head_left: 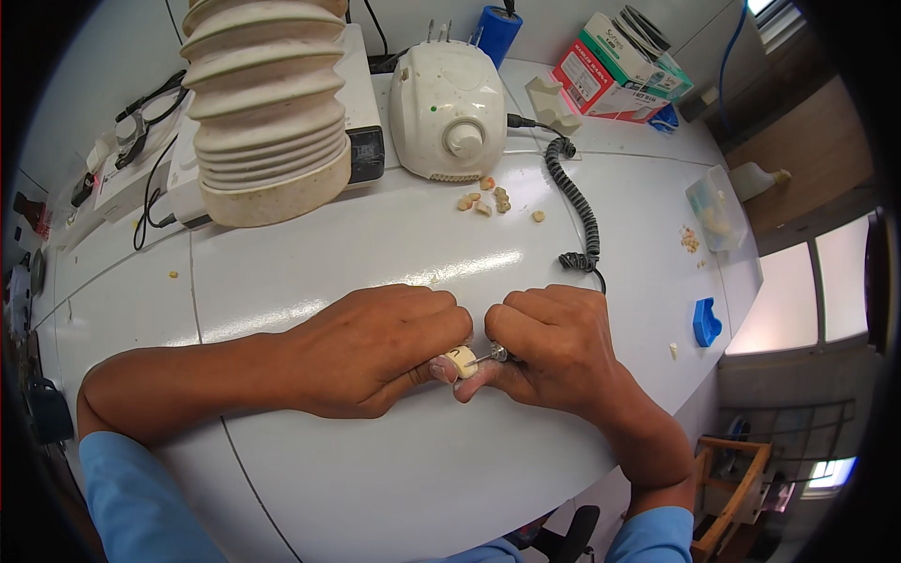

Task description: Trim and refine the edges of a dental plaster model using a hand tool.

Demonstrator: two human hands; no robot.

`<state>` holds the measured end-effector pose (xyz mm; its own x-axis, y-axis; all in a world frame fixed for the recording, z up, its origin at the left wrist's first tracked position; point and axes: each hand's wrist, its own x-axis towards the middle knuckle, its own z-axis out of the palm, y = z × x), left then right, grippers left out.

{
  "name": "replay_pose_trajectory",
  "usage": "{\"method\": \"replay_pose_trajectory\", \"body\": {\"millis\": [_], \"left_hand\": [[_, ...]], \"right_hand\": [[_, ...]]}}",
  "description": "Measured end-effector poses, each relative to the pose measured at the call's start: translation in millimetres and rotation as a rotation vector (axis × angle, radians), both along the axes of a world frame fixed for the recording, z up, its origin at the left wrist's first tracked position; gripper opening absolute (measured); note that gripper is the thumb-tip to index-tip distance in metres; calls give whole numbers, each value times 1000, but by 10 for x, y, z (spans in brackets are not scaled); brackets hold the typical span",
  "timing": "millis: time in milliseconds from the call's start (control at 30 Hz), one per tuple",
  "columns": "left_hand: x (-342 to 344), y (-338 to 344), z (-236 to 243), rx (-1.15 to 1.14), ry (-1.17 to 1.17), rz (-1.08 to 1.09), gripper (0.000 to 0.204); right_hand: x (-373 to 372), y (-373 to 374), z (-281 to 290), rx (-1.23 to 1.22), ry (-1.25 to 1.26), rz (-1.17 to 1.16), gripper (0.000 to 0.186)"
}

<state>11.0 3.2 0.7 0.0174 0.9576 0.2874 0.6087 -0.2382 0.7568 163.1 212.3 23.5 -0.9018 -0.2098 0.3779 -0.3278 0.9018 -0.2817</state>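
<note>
Above the near middle of the white table my two hands meet. My left hand is closed, pinching a small cream dental piece with a dark mark between thumb and fingers. Wrapped in the fingers of my right hand is a rotary handpiece; only its metal nose shows, and its thin bur reaches the dental piece. My right thumb lies against the lower side of the piece. A black coiled cord runs from behind my right hand to the white control box with a round knob.
A ribbed suction hose hangs over the far left. Several small tooth-coloured pieces lie before the control box. At the right are a clear plastic container and a blue holder. Stacked boxes stand at the back.
</note>
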Motion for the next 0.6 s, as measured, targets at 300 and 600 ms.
{"method": "replay_pose_trajectory", "body": {"millis": [300, 600], "left_hand": [[-4, -14, -7, 4, 7, 0, 19], [-6, -15, -1, -15, 6, 0, 20]], "right_hand": [[-3, -2, -7, 6, 14, 15, 59], [-7, 8, 12, 13, 36, 14, 60]]}}
